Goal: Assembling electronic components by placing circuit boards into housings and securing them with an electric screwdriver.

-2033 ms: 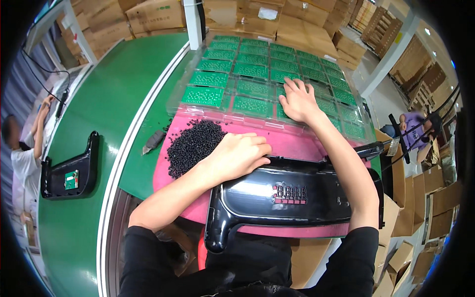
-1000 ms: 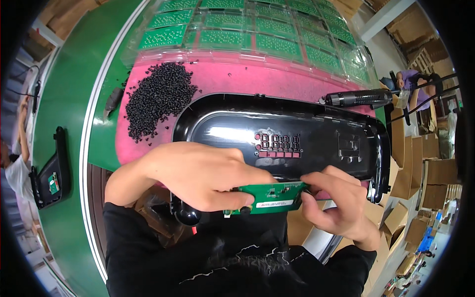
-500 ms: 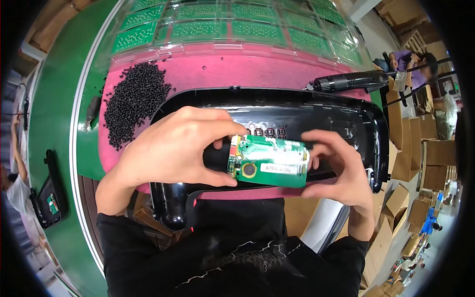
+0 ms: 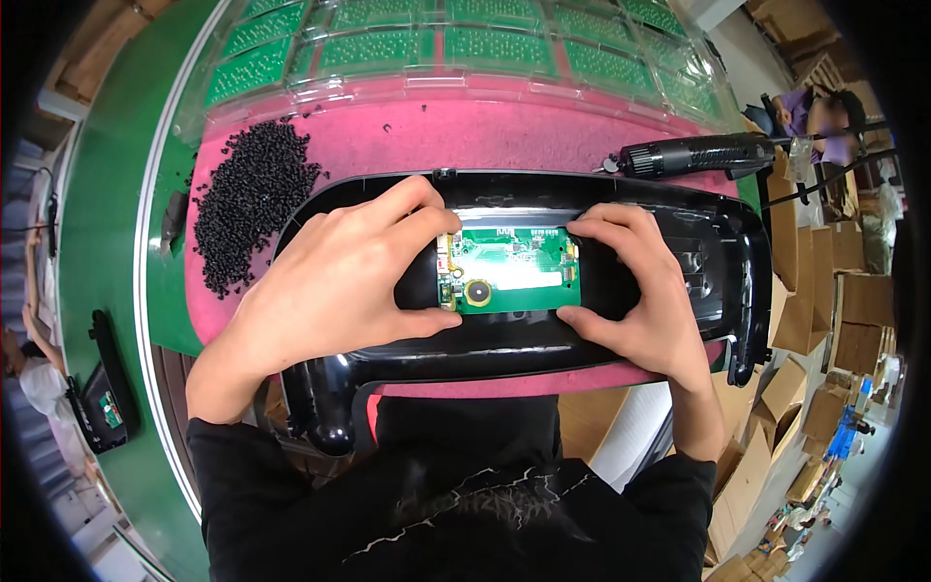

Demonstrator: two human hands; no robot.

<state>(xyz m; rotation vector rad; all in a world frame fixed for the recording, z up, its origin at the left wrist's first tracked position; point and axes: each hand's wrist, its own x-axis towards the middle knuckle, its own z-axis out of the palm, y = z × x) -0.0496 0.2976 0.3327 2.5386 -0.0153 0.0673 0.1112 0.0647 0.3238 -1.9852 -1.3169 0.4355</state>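
A green circuit board (image 4: pixel 519 262) with a round dark part and a white label lies level over the recess of a glossy black plastic housing (image 4: pixel 465 361). My left hand (image 4: pixel 354 267) grips its left edge between thumb and fingers. At the right edge, my right hand (image 4: pixel 635 281) pinches the corners with thumb and forefinger. Whether the board rests on the housing floor or sits just above it, I cannot tell. The display cutouts seen in the housing before are hidden under the board.
A heap of small black screws (image 4: pixel 254 199) lies on the pink mat (image 4: pixel 427 131) at the left. A black electric screwdriver (image 4: pixel 698 155) lies behind the housing at the right. Clear trays of green boards (image 4: pixel 378 48) stand at the back. Cardboard boxes (image 4: pixel 858 301) fill the right side.
The circuit board has moved away from me and flattened down over the housing, covering its cutouts. My right hand has closed onto the board's right edge.
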